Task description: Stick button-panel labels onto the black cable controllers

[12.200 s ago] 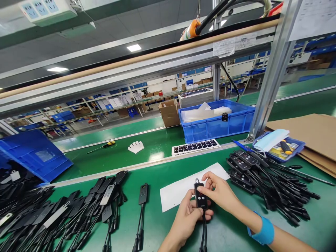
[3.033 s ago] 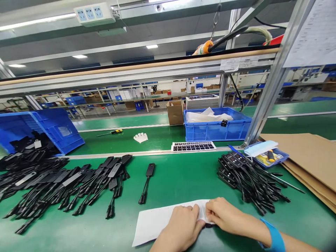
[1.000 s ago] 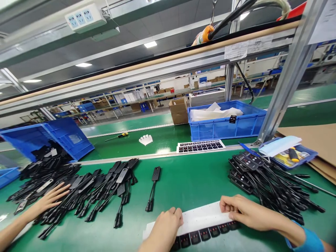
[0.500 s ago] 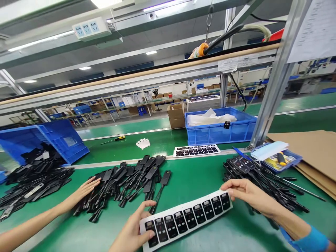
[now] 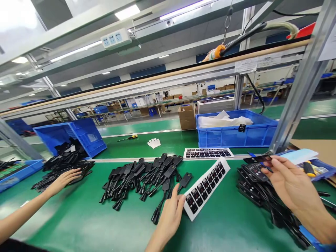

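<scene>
No word, brand or number can be read. The black labels on the held label sheet (image 5: 206,188), above the middle of the table (image 5: 112,227), bear red and pale marks too small to make out, as do the label sheets (image 5: 208,153) along its far edge and the devices (image 5: 252,171) piled toward its right edge. The sticker (image 5: 242,128) on the blue bin's (image 5: 258,137) front wall and the rail's papers (image 5: 246,65) are equally illegible.

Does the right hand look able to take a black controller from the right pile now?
Probably yes: the right hand is close to the pile of black controllers, with no visible barrier between. However, its fingers hold what looks like a black label, which may hinder the grasp.
</scene>
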The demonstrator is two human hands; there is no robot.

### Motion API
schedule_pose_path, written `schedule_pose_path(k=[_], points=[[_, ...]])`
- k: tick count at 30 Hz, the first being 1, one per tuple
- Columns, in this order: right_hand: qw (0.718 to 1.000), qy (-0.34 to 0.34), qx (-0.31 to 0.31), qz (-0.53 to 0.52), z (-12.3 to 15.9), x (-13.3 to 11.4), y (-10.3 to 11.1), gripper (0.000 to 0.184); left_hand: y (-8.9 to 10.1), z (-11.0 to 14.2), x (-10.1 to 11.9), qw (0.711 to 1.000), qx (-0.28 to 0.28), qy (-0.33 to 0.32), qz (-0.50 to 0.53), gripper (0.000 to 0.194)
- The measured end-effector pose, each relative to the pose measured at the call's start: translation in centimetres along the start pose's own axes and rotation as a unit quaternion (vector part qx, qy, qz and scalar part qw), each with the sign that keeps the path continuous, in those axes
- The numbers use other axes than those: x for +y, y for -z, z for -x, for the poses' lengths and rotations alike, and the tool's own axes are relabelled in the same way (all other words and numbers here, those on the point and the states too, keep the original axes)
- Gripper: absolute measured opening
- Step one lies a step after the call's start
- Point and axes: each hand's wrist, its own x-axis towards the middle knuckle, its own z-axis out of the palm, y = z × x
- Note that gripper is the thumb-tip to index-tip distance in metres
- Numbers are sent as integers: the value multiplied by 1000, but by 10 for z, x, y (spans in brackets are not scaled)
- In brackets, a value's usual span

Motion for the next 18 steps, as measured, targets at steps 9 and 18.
schedule_pose_path(k=[9, 18], points=[[990, -64, -112, 53, 38, 32, -33, 28, -9, -62, 20, 968, 68, -21, -239, 56], [982, -68, -173, 42, 51, 55, -50, 26, -41, -44, 55, 994, -52, -29, 88, 27]])
